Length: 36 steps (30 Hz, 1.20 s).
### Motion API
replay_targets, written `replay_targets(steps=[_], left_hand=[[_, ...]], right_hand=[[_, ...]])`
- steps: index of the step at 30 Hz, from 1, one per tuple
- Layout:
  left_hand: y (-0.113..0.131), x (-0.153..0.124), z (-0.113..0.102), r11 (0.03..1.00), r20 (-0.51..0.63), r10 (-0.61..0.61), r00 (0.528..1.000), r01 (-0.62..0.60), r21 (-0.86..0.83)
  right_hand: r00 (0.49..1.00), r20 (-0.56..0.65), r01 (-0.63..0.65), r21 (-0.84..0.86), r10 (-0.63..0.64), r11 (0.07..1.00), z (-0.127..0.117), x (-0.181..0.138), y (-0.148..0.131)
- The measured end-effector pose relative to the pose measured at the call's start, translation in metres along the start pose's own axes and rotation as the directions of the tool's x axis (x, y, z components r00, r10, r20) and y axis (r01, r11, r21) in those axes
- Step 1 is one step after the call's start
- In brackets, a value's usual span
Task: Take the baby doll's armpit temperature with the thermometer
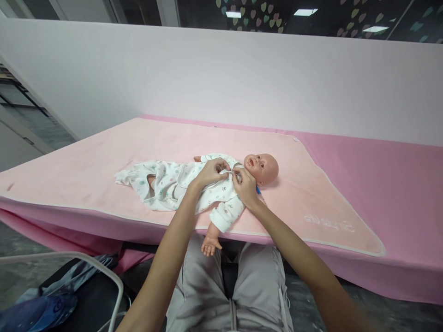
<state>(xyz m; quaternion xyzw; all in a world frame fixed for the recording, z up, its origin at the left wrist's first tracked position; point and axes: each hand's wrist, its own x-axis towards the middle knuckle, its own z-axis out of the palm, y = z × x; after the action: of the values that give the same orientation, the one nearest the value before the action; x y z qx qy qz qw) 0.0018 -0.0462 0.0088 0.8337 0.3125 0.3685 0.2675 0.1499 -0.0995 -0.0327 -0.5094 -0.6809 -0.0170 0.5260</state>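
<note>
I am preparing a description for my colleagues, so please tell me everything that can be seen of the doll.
The doll lies on its back on a peach mat, head toward the picture's right. The bald head looks smooth and plastic-like. Its white outfit looks like soft cloth with a small coloured print, rumpled around the legs. Its near hand extends past the mat's near edge. The person's left grip and right grip pinch the outfit near the upper chest.

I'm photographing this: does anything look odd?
Yes: one doll hand juts past the near edge of the mat, though the doll's clothed body lies on it. A small dark mark toward the mat's left end may be a stain.
</note>
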Motion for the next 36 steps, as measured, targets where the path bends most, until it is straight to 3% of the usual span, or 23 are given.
replay_targets(steps=[5, 9, 15, 22, 31, 36], left_hand=[[0.005, -0.007, 0.006, 0.993, -0.082, 0.038, 0.996, -0.028, 0.114], [-0.002, -0.006, 0.008, 0.997, -0.112, 0.044, 0.993, -0.037, 0.063], [-0.012, -0.001, 0.008, 1.0, -0.077, 0.019, 0.997, -0.02, -0.003], [-0.004, -0.007, 0.012, 0.981, -0.125, 0.123, 0.985, -0.102, 0.163], [-0.001, -0.007, 0.015, 0.961, -0.083, 0.09, 0.993, -0.065, 0.27], [-0.007, -0.007, 0.014, 0.985, -0.062, 0.075, 0.995, -0.064, 0.16]], right_hand=[[1.0, -0.014, 0.009, -0.026, -0.009, 1.0, 0.001, -0.003, 0.0], [0.999, -0.031, 0.016, -0.041, -0.017, 0.999, 0.0, -0.005, -0.002], [0.998, -0.058, 0.037, -0.024, -0.039, 0.999, 0.003, -0.004, 0.0], [0.995, -0.088, 0.035, -0.01, -0.036, 0.999, 0.006, -0.003, 0.003], [0.997, -0.06, 0.049, 0.022, -0.047, 0.999, 0.004, 0.0, 0.003], [0.997, -0.057, 0.055, 0.001, -0.054, 0.999, 0.003, -0.001, 0.002]])
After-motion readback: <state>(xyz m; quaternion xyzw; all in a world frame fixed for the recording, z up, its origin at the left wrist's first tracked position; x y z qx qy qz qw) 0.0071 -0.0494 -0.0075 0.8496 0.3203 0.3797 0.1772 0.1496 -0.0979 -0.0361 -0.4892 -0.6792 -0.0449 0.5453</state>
